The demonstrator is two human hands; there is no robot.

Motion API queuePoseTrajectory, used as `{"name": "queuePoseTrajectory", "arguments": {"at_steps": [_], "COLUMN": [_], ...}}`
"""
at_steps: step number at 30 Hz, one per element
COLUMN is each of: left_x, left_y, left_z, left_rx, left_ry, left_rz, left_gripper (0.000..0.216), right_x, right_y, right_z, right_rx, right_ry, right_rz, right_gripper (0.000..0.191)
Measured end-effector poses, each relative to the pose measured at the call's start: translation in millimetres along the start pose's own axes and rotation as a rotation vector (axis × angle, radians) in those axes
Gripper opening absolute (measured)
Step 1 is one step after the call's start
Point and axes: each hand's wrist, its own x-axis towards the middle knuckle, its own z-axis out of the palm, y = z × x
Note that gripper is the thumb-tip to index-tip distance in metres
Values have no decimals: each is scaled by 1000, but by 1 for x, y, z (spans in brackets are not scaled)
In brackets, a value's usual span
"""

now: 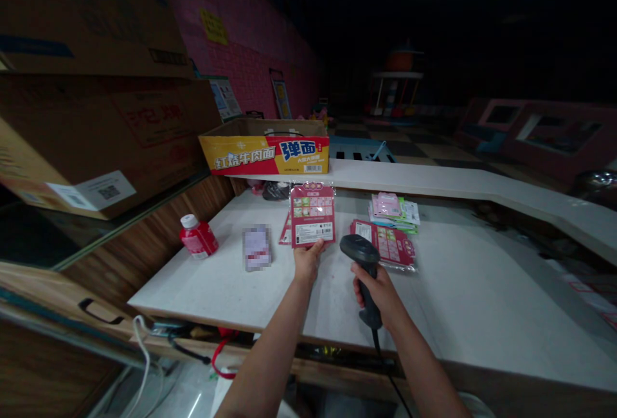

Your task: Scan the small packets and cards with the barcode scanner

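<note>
Head view. Both forearms enter from the lower edge and extend forward over the table (216, 283). The left hand (307, 264) is raised at the near edge of a red packet (313, 213); its thumb lies along the lower front and its fingers are clamped on that edge. The packet is held tilted up, panel side toward the person, above the middle of the table. The right hand (380, 290) is wrapped around the handle of a black scanner (359, 248), fingers closed on the grip, thumb toward the head. The scanner head is angled toward the packet, apart from it.

To the right of the scanner lies a pile (395, 247) of similar red packets; small packs (389, 204) lie just beyond. A red bottle (198, 238) with a white cap stands at the left.

Writing: the yellow and red box (267, 155) reads "红烧牛肉面" and "弹面", with a barcode at its lower right. The packet carries a picture grid and a white panel with a barcode; its small text is illegible. The lower carton (103, 138) bears a white label with a square code.

The fingertips behind the packet are hidden. A pack (257, 247) left of the packet is masked by pixelation. The cartons are cut off at the left; the scanner cord (393, 384) runs out below. The far background is dark.
</note>
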Motion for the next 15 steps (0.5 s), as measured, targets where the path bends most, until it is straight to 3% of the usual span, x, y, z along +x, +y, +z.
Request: {"name": "queuePoseTrajectory", "arguments": {"at_steps": [7, 15], "left_x": [1, 14], "left_y": [3, 5], "left_z": [-1, -5], "left_rx": [63, 76], "left_ry": [25, 117], "left_rz": [8, 36], "left_gripper": [56, 49], "right_x": [1, 7], "right_y": [20, 34], "right_z": [-36, -82], "right_rx": [154, 323], "right_ry": [37, -15], "right_rz": [76, 87], "right_gripper": [51, 46]}}
